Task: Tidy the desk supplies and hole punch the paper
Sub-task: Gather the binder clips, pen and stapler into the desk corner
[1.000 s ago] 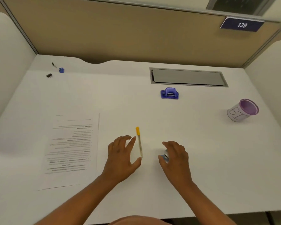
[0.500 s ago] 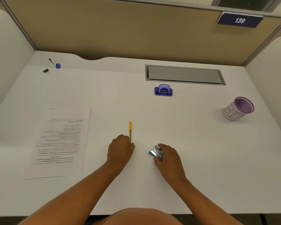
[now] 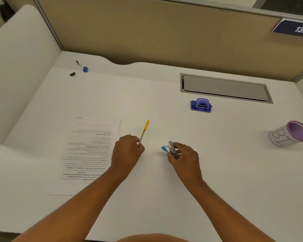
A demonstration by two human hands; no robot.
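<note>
Paper [image 3: 93, 151], a single printed sheet, lies flat on the white tabletop [image 3: 234, 172] at about 9 o'clock from the two hands, its text facing away from the viewer. The purple hole punch [image 3: 201, 105] stands alone at about 1 o'clock from the hands, well apart from the sheet and just in front of a grey recessed panel [image 3: 224, 88] set into the tabletop.

The left hand [image 3: 127, 151] is curled into a loose fist, its fingers [image 3: 129, 139] wrapped round the lower end of a pen [image 3: 143, 131]. The pen's clear barrel and yellow cap stick out of the fist toward 12 o'clock, tilted slightly right. The hand sits just beside the right edge of the paper.

The right hand [image 3: 185, 158] is near the left one, at its 3 o'clock. Its fingers are curled round a small stapler [image 3: 171, 150], blue and silver, whose blue front end pokes out toward 10 o'clock. Whether the stapler touches the tabletop cannot be told.

A purple-rimmed cup [image 3: 290, 134] with "BT" written on its white side lies tipped over at 3 o'clock, near the right edge. Far off at 11 o'clock sit a black binder clip [image 3: 72, 74], a small blue object [image 3: 85, 69] and a thin dark item [image 3: 78, 63] too small to identify. A sign [image 3: 295, 29] reading 139 hangs on the tan partition at 1 o'clock.
</note>
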